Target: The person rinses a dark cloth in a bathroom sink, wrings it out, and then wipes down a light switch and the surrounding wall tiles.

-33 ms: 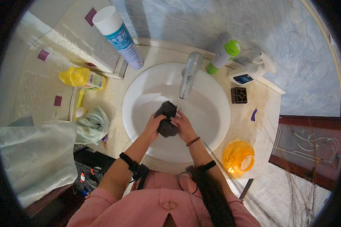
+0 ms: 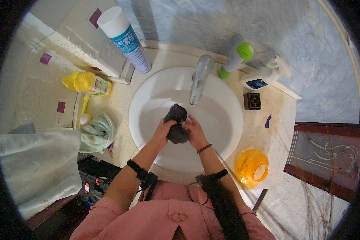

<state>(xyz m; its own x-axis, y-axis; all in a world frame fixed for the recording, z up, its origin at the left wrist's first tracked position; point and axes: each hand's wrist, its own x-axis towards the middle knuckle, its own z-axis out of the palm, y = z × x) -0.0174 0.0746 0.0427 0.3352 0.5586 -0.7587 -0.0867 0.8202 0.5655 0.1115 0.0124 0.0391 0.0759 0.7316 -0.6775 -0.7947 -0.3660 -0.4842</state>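
Two bare hands held a dark grey, crumpled, soft-looking bundle over the middle of a white, oval, glossy basin. Bundle's exact kind: could not tell. Left hand: grip clamped on the bundle's left side, thumb across the front. Right hand: touched the right edge; could not tell how tightly that grip was closed. Brown beaded bracelet sat on the right wrist; black strap on the left forearm.

Grey metal faucet stood at the basin's back, spout end near the bundle but apart from it. Basin was set in a cream, stone-look bench. Behind left: tall cylindrical can with white cap and blue-lilac body. Behind right: green-capped, pale cylindrical canister, then a white trigger spray bottle.

Right side of the bench: dark brown square openwork block, small purple strip, and, nearer the person, a translucent orange round jar, mouth uncovered. Left side: yellow plastic jug and a rumpled pale green cloth. Pale, shiny draped sheet hung farther left.
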